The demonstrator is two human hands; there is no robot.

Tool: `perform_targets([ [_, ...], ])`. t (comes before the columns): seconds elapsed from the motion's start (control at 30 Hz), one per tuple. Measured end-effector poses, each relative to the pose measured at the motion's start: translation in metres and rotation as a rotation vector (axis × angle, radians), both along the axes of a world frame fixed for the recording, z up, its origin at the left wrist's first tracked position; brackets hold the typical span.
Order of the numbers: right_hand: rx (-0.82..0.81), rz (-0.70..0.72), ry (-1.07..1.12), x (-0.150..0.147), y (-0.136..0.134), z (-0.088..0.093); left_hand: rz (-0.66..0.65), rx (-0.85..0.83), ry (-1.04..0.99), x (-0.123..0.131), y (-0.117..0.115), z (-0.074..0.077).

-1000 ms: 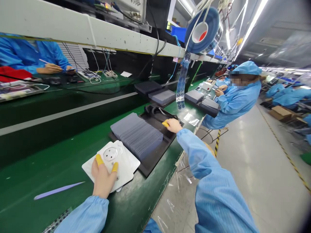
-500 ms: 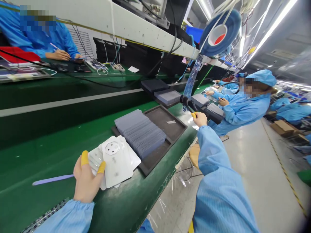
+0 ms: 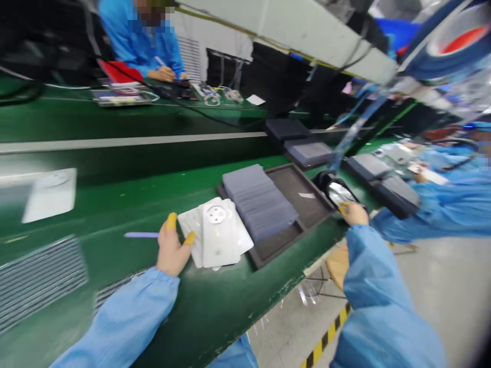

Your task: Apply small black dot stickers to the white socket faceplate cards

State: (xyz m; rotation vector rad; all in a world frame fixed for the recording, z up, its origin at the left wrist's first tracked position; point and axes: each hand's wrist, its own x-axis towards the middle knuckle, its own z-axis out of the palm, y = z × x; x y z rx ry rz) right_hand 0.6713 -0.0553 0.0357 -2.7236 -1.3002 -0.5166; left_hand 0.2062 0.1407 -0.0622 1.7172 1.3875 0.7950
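Note:
Several white phone back covers [image 3: 220,240], the top one with a round camera area, lie fanned on the green bench. At their left edge is my left hand [image 3: 172,250], in yellow finger cots, its thumb and finger spread over the cover beneath. Farther right, my right hand [image 3: 356,213] is closed in a pinch at the lower end of a clear film strip [image 3: 355,134], beside a black holder [image 3: 328,181] with a shiny surface. Blur hides exactly how the fingertips meet the film. The strip hangs from a large blue roll [image 3: 433,64].
Thin grey sheets [image 3: 261,202] stand packed in a dark tray [image 3: 274,250]. A lilac stick [image 3: 141,235], a single white cover [image 3: 51,194] and a ribbed grey panel [image 3: 42,281] lie leftward. Co-workers in blue sit across [image 3: 141,46] and at the right [image 3: 452,204].
My view has swung left, so the bench items appear farther right, and the single white cover and ribbed panel now show. My left hand keeps its place by the covers; my right stays at the film.

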Motion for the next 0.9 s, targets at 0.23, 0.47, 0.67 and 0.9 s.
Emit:
perform_targets([
  [0.23, 0.073, 0.603, 0.235, -0.204, 0.075, -0.032, 0.156, -0.348, -0.242, -0.002, -0.027, 0.012],
  [0.47, 0.073, 0.462, 0.261, -0.332, 0.081, -0.084, 0.180, -0.722, -0.512, 0.002, -0.045, 0.037],
  [0.67, 0.154, 0.450, 0.327, -0.327, 0.088, -0.098, 0.268, -0.912, -0.636, 0.020, -0.019, 0.047],
  [0.9, 0.212, 0.477, 0.379, -0.313, 0.088, -0.106, 0.273, -0.950, -0.674, 0.048, -0.014, 0.037],
])
